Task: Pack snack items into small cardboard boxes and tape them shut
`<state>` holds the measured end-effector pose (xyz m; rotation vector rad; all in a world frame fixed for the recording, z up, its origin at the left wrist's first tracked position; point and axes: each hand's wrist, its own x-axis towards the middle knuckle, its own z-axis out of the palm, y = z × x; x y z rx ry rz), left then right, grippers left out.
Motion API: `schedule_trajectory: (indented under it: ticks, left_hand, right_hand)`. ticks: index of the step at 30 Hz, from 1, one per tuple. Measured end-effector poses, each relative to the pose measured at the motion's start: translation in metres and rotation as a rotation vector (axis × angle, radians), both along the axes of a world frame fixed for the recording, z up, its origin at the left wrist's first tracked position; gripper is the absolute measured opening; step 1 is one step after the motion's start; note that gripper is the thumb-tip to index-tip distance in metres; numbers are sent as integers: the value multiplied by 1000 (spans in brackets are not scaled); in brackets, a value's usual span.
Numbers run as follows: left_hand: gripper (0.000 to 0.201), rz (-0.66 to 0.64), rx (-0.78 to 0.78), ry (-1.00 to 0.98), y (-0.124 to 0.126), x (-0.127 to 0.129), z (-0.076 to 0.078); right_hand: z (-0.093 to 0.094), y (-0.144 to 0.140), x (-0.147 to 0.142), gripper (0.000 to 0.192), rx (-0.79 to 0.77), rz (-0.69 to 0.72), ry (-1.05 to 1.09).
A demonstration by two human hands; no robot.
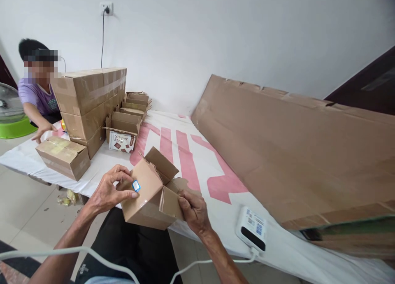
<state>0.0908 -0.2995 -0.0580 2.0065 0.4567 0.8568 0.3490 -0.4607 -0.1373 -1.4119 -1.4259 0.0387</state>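
The right hand (195, 213) is gripping a flap (171, 203) of the open box (148, 195), tilted above the lap (137, 247); the left hand (110, 189) is resting half-open, thumb and forefinger flanking the sticker (136, 186). Tugging could be tearing that flap; uneven pressing, creasing the sticker.

Held box (146, 213): matt brown cardboard, ragged flap edges
Sticker (136, 186): smooth, paper-looking
Stacked boxes (88, 96): matt cardboard
Stack tape (115, 86): glossy, see-through film
Big panel (277, 152): dull cardboard, creased
Cover (197, 168): matt cloth, wrinkled
White device (243, 219): smooth plastic, glossy black strip
Wall (185, 37): smooth, matt
Trousers (129, 247): matt black cloth
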Motion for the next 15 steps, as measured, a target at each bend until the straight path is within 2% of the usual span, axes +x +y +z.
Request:
schedule_trajectory:
  ticks: [15]
  left_hand:
    - [15,-15,39,11,0,-1,3]
  right_hand:
    - [-2,0,0,50,38,9,-19]
